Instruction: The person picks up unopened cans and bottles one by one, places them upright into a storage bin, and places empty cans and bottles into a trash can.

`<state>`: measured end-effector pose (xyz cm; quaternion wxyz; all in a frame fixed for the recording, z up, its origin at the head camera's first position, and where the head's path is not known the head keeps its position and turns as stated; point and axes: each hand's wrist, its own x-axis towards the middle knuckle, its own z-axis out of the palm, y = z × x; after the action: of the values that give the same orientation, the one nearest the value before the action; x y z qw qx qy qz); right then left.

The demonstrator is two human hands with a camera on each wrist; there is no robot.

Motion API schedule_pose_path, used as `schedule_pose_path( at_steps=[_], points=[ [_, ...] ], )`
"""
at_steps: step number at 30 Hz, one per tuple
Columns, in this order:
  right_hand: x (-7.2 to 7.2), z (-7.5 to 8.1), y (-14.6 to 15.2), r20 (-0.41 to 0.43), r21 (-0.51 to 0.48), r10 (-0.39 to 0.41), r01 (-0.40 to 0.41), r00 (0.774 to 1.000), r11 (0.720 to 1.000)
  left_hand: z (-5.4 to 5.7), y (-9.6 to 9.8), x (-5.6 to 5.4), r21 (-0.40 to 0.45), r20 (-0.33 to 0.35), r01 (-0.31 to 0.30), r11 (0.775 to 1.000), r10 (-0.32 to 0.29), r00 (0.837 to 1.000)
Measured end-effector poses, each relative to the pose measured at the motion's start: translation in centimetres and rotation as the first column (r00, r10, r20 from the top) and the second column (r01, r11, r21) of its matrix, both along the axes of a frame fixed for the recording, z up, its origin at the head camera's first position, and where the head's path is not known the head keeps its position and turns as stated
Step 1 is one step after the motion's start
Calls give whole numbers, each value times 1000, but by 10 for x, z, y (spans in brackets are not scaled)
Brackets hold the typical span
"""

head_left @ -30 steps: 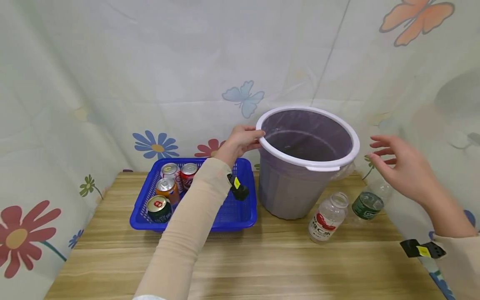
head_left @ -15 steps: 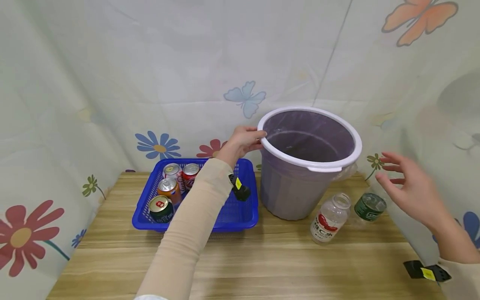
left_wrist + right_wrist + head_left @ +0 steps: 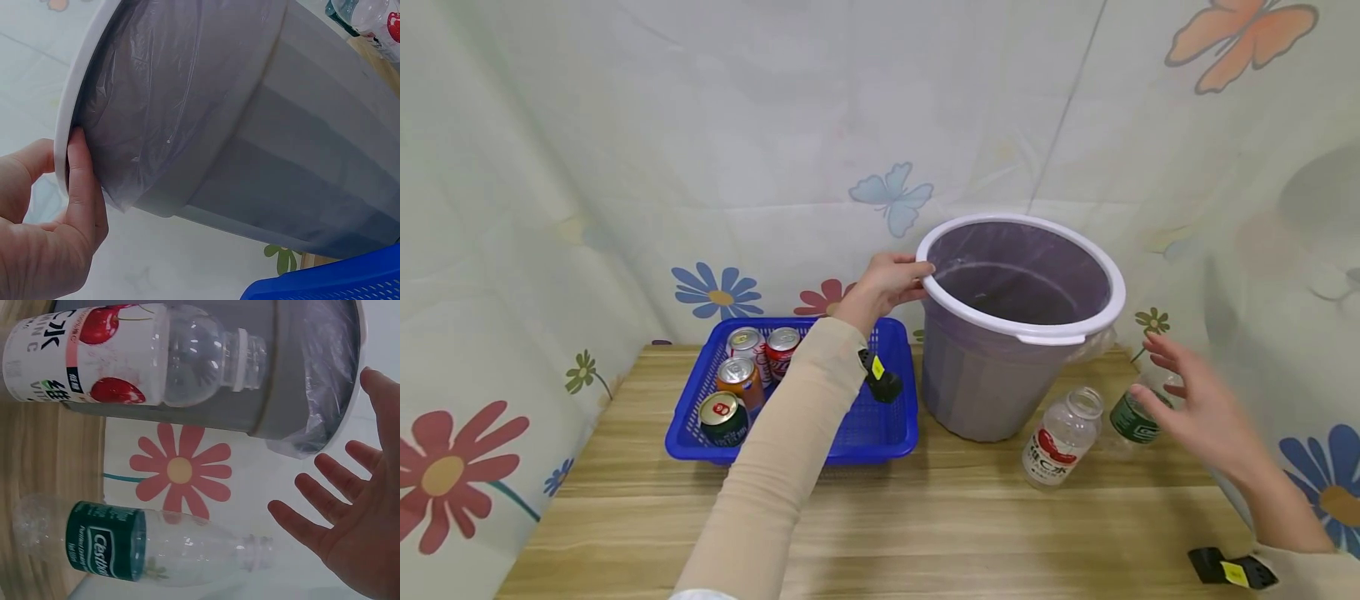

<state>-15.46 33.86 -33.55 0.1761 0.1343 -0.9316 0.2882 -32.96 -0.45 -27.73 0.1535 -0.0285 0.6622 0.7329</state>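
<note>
Here, we see the left hand [image 3: 889,283] pinching the rim [image 3: 981,319] of the bin [image 3: 988,392] between thumb and fingers. The bin stands on the table [image 3: 970,533], just right of the basket [image 3: 857,452] of cans [image 3: 739,381]. The right hand [image 3: 1206,417], loosely spread and holding nothing, hovers near the green-labelled bottle [image 3: 1132,419]; the cherry bottle [image 3: 1060,442] stands upright in front of the bin.

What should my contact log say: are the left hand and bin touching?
Touching: the left wrist view shows the left hand pinching the rim of the bin.
</note>
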Motion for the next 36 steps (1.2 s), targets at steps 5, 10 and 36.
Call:
schedule_pose_path(
  at_steps=[5, 10, 36],
  points=[
    [2, -13, -2, 13, -31, 20, -20, 1000, 999, 0, 0, 0, -1, -6, 6, 1000, -6, 1000],
    [6, -26, -1, 32, -63, 37, -35, 999, 997, 0, 1, 1, -9, -1, 7, 1000, -7, 1000],
    [9, -95, -10, -9, -223, 63, -63, 998, 973, -1, 1, -1, 3, -16, 8, 1000, -8, 1000]
  ],
)
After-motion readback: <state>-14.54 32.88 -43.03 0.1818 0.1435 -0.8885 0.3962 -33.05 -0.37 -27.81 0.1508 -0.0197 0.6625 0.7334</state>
